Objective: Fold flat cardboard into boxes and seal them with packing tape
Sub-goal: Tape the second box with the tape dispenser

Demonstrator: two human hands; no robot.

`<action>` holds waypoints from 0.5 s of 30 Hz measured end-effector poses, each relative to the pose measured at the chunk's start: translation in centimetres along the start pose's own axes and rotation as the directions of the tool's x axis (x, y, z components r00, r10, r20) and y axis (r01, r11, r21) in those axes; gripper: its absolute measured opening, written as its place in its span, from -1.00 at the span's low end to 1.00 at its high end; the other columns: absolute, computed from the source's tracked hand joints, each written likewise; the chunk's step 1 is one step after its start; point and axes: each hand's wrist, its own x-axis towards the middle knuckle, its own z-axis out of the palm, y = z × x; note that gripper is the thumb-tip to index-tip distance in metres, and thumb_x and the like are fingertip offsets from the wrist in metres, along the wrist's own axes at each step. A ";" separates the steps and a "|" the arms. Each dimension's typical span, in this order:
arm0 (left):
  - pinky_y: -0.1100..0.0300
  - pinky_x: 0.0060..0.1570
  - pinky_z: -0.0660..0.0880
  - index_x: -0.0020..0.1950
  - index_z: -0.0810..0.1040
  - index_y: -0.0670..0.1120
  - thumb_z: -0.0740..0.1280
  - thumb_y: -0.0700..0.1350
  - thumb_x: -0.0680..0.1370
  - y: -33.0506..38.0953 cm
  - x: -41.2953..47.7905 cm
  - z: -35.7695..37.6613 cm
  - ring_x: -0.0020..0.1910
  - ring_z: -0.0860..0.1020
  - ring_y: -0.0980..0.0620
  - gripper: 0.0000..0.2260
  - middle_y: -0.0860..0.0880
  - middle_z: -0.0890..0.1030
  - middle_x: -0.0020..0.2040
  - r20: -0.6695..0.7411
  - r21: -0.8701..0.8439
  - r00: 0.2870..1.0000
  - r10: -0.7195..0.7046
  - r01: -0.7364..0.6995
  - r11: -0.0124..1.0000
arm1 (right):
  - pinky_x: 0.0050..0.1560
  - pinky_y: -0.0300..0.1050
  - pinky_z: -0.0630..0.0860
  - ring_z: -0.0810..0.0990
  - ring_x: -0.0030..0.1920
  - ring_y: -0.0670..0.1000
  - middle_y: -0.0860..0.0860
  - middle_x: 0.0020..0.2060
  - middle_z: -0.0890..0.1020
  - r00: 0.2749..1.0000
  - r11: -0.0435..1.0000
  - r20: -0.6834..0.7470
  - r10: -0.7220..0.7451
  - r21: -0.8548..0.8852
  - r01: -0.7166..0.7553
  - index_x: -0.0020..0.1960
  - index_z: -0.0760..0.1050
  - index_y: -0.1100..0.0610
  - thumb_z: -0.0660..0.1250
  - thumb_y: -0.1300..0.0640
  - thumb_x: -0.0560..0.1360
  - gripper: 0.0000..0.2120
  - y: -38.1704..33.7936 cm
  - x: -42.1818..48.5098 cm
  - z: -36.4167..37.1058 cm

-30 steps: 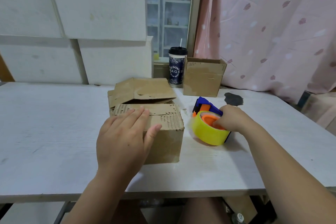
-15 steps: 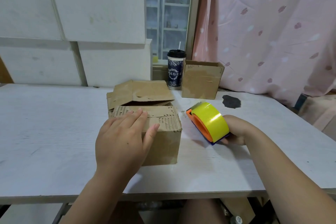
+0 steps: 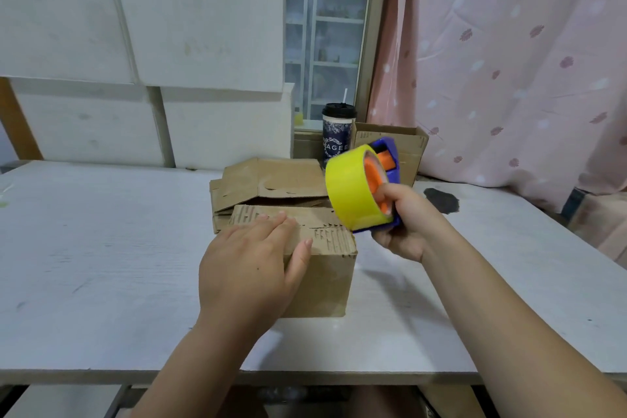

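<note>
A small brown cardboard box point(image 3: 325, 275) stands on the white table point(image 3: 101, 265) with its top flaps folded down. My left hand point(image 3: 249, 271) lies flat on the box top, pressing the flaps. My right hand point(image 3: 403, 224) grips a blue and orange tape dispenser point(image 3: 388, 166) loaded with a yellow tape roll point(image 3: 349, 190). It hangs in the air just above the box's far right corner. Behind the box lies a stack of flat, partly folded cardboard point(image 3: 268, 183).
A dark paper cup with a straw point(image 3: 337, 136) and an open cardboard box point(image 3: 407, 149) stand at the table's back edge by the window. White foam blocks point(image 3: 135, 44) line the back left. A pink curtain point(image 3: 509, 61) hangs at right. A dark stain point(image 3: 441, 198) marks the table.
My right hand has lifted the tape dispenser off the table and brought it up and left toward the box's far right corner. My left hand has stayed on the box top.
</note>
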 end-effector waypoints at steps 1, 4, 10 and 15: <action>0.11 -0.13 0.54 -0.07 0.69 -0.05 0.10 0.10 0.51 0.0 0.1 -0.2 -0.10 0.66 -0.06 -0.60 -0.02 0.69 -0.04 0.004 -0.001 1.000 0.005 -0.005 1.000 | -0.49 -0.28 0.17 0.29 -0.37 -0.05 0.04 -0.36 0.35 1.000 1.000 -0.005 -0.028 0.003 0.028 -0.17 0.38 0.14 0.18 0.34 0.42 -0.88 -0.2 -0.2 0.4; 0.18 -0.30 0.54 -0.16 0.68 -0.04 0.11 0.04 0.49 0.2 0.4 -0.4 -0.19 0.66 -0.05 -0.64 -0.02 0.70 -0.12 0.009 0.039 0.998 0.058 -0.058 0.998 | -0.40 -0.20 0.26 0.33 -0.31 0.00 0.09 -0.31 0.37 0.991 0.991 -0.037 -0.128 -0.048 0.126 -0.12 0.41 0.14 0.26 0.30 0.42 -0.90 -0.4 -0.6 1.3; 0.24 -0.39 0.52 -0.15 0.68 0.05 0.09 0.05 0.52 -0.4 1.0 -0.9 -0.18 0.67 0.04 -0.64 0.09 0.69 -0.16 0.052 0.026 0.993 0.106 -0.107 0.994 | -0.42 -0.20 0.44 0.47 -0.42 -0.05 0.02 -0.39 0.46 0.960 0.954 -0.038 -0.279 -0.122 0.272 -0.06 0.43 0.10 0.29 0.25 0.47 -0.90 -0.7 -1.8 3.0; 0.15 -0.31 0.31 -0.12 0.43 0.07 0.02 0.00 0.62 -0.1 1.9 -1.0 -0.22 0.46 0.04 -0.77 0.11 0.46 -0.28 -0.011 -0.199 0.990 -0.141 0.136 0.970 | -0.29 -0.20 0.49 0.55 -0.29 -0.09 -0.08 -0.26 0.54 0.868 0.831 -0.001 -0.497 -0.287 0.476 0.15 0.40 -0.02 0.31 0.28 0.47 -0.67 0.9 -1.5 4.3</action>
